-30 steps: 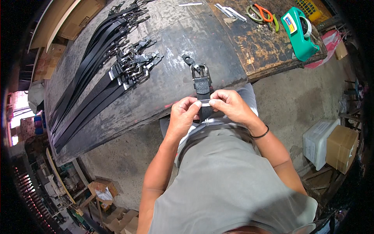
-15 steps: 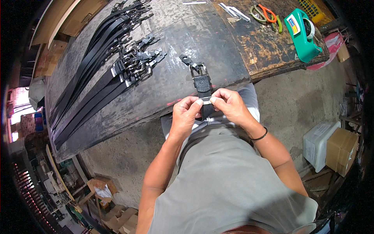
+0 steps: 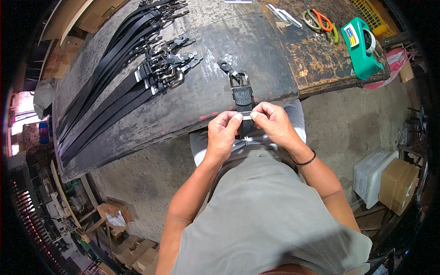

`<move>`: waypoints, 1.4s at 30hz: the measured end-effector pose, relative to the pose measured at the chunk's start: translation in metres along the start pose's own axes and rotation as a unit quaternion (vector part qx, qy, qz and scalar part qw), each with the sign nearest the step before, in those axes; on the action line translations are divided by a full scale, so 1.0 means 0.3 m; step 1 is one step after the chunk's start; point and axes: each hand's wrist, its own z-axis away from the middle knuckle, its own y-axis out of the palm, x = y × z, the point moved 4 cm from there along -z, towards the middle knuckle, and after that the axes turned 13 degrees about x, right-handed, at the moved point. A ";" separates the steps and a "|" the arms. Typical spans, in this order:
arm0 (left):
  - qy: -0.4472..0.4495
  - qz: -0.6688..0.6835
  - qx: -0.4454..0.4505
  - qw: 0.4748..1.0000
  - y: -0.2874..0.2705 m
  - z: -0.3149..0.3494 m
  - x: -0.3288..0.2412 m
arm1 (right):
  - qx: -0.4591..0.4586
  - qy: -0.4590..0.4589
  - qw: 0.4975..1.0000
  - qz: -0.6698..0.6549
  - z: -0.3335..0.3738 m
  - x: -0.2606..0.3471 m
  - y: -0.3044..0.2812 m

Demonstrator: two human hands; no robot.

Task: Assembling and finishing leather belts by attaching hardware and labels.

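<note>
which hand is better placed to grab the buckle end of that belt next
Probably the right hand. Both hands pinch the small metal loop on the black belt, but the buckle lies slightly nearer the right fingers than the left hand.

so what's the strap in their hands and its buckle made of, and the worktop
The strap looks like black leather or a leather-like material: matte, faintly textured, flexing over the table edge. Its buckle seems to be metal, with a silvery glint. The worktop appears to be a dark rubbery or metal sheet, scuffed grey, laid on worn brown wood; which one is unclear.
</note>
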 end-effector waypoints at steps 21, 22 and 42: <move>0.001 -0.013 -0.013 1.000 0.014 -0.001 -0.014 | 0.038 0.022 0.998 0.052 -0.013 0.047 -0.022; 0.001 -0.013 -0.013 1.000 0.019 -0.001 -0.015 | 0.039 0.023 0.998 0.046 -0.014 0.042 -0.022; 0.080 -0.077 -0.099 0.989 0.049 0.007 -0.021 | 0.049 0.007 0.998 0.034 -0.020 0.042 -0.008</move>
